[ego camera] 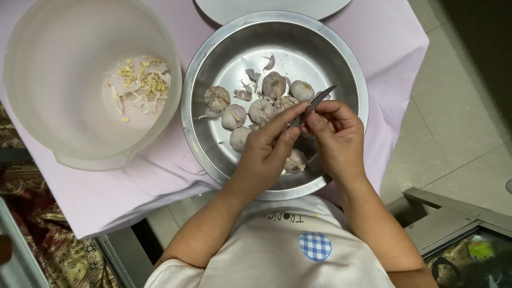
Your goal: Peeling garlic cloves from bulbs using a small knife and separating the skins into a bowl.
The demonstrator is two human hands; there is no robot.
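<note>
A round steel bowl (213, 64) sits on a pale pink cloth and holds several garlic bulbs (273, 84) and loose skins. Over the bowl's near right side, my right hand (338, 140) grips a small knife (318, 100) whose blade points up and to the right. My left hand (265, 153) is closed around a garlic bulb (295, 160), its index finger stretched along the knife toward the right thumb. The blade meets the fingers where both hands join.
A large translucent white plastic bowl (32, 106) at the left holds garlic peelings and trimmed bits (140, 82). A white plate edge (266, 9) shows at the top. Tiled floor lies to the right, patterned fabric at lower left.
</note>
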